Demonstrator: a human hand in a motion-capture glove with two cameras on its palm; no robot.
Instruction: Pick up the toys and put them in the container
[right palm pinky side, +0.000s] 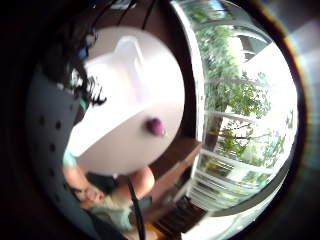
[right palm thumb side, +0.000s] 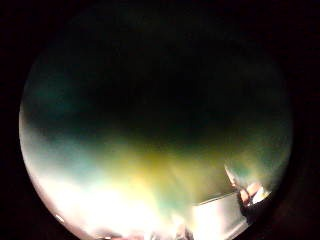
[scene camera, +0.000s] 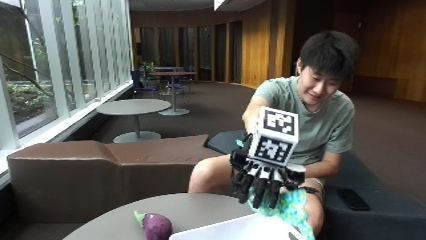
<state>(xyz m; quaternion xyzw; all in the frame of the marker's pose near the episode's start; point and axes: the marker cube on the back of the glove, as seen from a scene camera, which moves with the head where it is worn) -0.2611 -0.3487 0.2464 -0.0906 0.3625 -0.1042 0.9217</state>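
Gloved right hand (scene camera: 263, 177) grasps a teal toy (scene camera: 293, 207) above the container (scene camera: 233, 230), eggplant toy (scene camera: 156, 225) on table (scene camera: 193, 207)

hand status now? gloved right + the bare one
Gloved right hand: grip closed on a teal and yellow toy, held above the white container.
Bare left hand: not visible, cannot be told.

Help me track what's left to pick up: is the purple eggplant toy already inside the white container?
No. The eggplant toy lies on the bare table beside the white container, outside its rim.
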